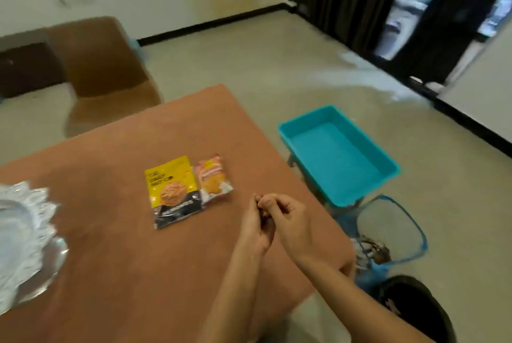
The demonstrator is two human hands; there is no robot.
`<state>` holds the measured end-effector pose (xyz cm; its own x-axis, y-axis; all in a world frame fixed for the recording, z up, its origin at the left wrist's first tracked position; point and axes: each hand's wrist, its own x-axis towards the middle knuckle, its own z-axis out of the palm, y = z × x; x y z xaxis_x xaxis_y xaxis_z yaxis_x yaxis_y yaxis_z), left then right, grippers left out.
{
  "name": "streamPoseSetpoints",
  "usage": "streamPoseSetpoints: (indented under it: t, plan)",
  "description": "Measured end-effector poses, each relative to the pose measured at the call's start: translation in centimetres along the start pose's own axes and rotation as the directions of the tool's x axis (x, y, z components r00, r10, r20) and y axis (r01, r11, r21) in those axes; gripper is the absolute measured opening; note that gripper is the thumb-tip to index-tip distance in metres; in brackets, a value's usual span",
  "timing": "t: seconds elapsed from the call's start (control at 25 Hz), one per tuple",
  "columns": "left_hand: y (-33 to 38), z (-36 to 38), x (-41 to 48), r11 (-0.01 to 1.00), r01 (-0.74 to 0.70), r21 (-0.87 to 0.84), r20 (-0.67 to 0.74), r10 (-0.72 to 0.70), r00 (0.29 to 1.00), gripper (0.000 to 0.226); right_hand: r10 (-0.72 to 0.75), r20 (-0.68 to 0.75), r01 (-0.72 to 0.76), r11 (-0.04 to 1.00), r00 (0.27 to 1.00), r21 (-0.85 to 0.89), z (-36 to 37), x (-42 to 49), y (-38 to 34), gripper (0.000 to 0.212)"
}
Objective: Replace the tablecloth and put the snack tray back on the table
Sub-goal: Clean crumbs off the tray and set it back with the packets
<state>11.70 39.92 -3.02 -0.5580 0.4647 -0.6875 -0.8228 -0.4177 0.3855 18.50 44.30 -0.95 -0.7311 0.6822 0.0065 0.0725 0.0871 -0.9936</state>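
The table (116,245) is covered by a plain orange-brown surface. A yellow and black snack packet (173,190) lies near its middle, with a smaller orange snack packet (212,177) touching its right side. A silver foil tray (25,242) sits at the left edge, partly cut off. My left hand (256,227) and my right hand (291,224) meet above the table's right part, fingers curled together around something small and dark that I cannot make out.
A turquoise plastic bin (336,154) stands on a low stand right of the table. Beside it is a wire bin with a blue liner (393,229). A brown chair (105,73) stands beyond the table. Dark curtains hang at the back right.
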Motion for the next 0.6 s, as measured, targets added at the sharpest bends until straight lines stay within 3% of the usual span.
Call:
streamPoseSetpoints:
  t: [0.16,0.36,0.48,0.6]
  plan:
    - [-15.8,5.0,0.7,0.934,0.248,0.256,-0.013,-0.253,0.967,0.030,0.121,-0.276,-0.147,0.986,0.954,-0.077,-14.8,-3.2,5.6,0.010]
    - [-35.8,6.2,1.4,0.753,0.547,0.367,-0.163,-0.527,0.834,0.038,0.266,-0.527,-0.371,0.923,0.807,-0.102,-30.1,-9.7,14.8,0.013]
    - [-46.2,4.2,2.5,0.641,0.644,0.417,-0.300,-0.572,0.764,0.043,0.411,-0.594,-0.520,0.854,0.692,-0.013,-36.8,-13.6,21.5,0.016]
    - [-53.9,1.4,5.0,0.610,0.691,0.389,-0.386,-0.573,0.723,0.044,0.521,-0.627,-0.613,0.785,0.579,0.086,-41.5,-16.0,28.0,0.020]
